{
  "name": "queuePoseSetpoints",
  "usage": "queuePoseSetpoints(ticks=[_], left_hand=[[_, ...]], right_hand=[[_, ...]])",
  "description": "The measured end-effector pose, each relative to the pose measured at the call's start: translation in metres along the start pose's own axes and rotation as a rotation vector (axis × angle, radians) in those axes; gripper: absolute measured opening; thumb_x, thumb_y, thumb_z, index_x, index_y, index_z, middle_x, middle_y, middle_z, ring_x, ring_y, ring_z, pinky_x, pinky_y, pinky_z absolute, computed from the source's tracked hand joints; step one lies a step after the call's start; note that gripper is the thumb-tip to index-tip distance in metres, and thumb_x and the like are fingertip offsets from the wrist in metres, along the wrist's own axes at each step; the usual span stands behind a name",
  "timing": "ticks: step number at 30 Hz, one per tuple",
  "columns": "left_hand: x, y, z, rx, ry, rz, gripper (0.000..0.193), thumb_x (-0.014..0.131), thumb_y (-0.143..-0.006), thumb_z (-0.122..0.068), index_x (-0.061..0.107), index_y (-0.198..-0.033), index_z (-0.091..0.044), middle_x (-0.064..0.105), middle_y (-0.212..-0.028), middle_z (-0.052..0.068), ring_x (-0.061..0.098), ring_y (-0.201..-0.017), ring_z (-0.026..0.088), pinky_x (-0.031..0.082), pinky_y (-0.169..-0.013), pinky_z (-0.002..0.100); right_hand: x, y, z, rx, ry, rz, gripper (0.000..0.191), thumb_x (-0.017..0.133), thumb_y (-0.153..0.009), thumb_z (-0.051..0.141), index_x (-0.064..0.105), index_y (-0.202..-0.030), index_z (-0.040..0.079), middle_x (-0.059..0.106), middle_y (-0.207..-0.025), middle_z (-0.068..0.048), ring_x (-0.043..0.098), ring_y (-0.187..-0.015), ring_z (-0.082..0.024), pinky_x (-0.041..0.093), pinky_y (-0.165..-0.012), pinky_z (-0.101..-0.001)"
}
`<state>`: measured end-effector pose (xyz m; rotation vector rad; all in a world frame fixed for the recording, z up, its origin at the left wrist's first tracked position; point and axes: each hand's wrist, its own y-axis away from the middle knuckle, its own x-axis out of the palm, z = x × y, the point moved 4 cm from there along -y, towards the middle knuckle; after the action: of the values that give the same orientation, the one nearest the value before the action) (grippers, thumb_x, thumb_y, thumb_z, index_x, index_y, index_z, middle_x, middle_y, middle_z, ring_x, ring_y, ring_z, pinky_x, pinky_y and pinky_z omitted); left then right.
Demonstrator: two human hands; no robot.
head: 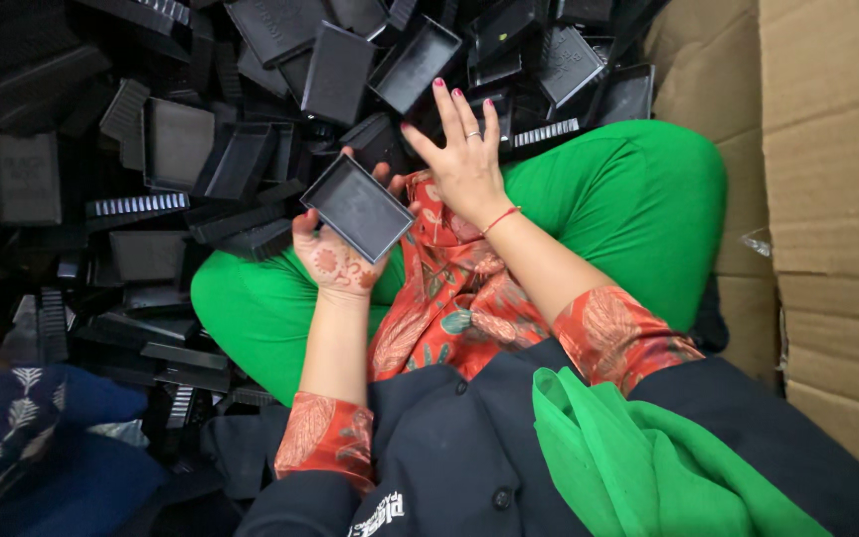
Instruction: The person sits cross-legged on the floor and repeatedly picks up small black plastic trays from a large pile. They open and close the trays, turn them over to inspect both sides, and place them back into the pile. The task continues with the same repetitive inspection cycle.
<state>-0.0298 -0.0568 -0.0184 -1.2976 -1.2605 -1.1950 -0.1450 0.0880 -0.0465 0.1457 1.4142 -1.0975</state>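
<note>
Green scarf (638,457) and dark jacket fill the near edge; beyond them the left hand (335,254) grasps a shallow black plastic tray (358,207) by its lower edge, hollow side up and holding nothing. Right hand (464,159) is spread with its fingers loose, gripping nothing, reaching over the green-clad knee (628,199) toward the heap of black trays (251,129) — some upturned and bare inside, others face down. Held only at one edge, the tray could tip and slide off into the heap. Cardboard box wall (827,199) stands at the right.
</note>
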Motion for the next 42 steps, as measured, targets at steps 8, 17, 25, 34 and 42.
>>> queuePoseSetpoints(ticks=[8, 17, 25, 34, 42], left_hand=[[-0.021, 0.015, -0.007, 0.117, -0.254, -0.153, 0.070, 0.071, -0.098, -0.044, 0.042, -0.159, -0.022, 0.060, -0.143, 0.020, 0.061, -0.129, 0.038, 0.048, -0.111, 0.062], [-0.038, -0.014, 0.014, 0.175, -0.220, -0.291, 0.067, 0.067, -0.103, -0.038, 0.039, -0.157, -0.012, 0.060, -0.144, 0.017, 0.061, -0.129, 0.034, 0.052, -0.111, 0.050], [0.008, -0.020, 0.015, 0.408, -1.000, -0.237, 0.076, 0.071, -0.103, -0.025, 0.026, -0.164, -0.012, 0.046, -0.156, 0.013, 0.052, -0.139, 0.025, 0.042, -0.120, 0.038], [0.023, -0.022, 0.024, 0.380, -1.082, -0.063, 0.088, 0.079, -0.098, -0.014, 0.022, -0.166, -0.016, 0.047, -0.154, 0.011, 0.051, -0.141, 0.022, 0.043, -0.121, 0.038], [0.028, -0.021, 0.009, 0.244, -0.732, -0.176, 0.092, 0.088, -0.085, -0.006, 0.033, -0.159, -0.013, 0.058, -0.143, 0.007, 0.061, -0.128, 0.020, 0.053, -0.107, 0.035]], right_hand=[[-0.022, -0.014, -0.018, 0.247, -0.529, -0.136, 0.021, 0.071, -0.098, 0.013, 0.061, -0.116, 0.010, 0.055, -0.141, -0.017, 0.059, -0.128, -0.034, 0.051, -0.109, -0.0507], [-0.045, -0.012, -0.001, 0.577, -1.722, 0.077, 0.051, 0.059, -0.109, 0.001, 0.045, -0.156, 0.014, 0.064, -0.120, -0.013, 0.062, -0.110, -0.013, 0.051, -0.103, -0.0291], [-0.073, -0.010, 0.033, 0.105, -1.127, 0.252, 0.086, 0.056, -0.081, -0.007, 0.032, -0.162, 0.008, 0.022, -0.169, -0.021, 0.039, -0.140, -0.034, 0.034, -0.116, -0.0379], [-0.054, -0.003, 0.025, 0.767, -1.609, 0.188, 0.069, 0.056, -0.104, 0.012, 0.033, -0.169, 0.010, 0.052, -0.155, -0.027, 0.040, -0.116, -0.030, 0.030, -0.103, -0.0438], [-0.100, -0.010, 0.042, 0.049, -1.111, 0.067, 0.046, 0.058, -0.104, 0.011, 0.055, -0.150, 0.009, 0.047, -0.161, -0.018, 0.051, -0.148, -0.033, 0.039, -0.126, -0.0396]])
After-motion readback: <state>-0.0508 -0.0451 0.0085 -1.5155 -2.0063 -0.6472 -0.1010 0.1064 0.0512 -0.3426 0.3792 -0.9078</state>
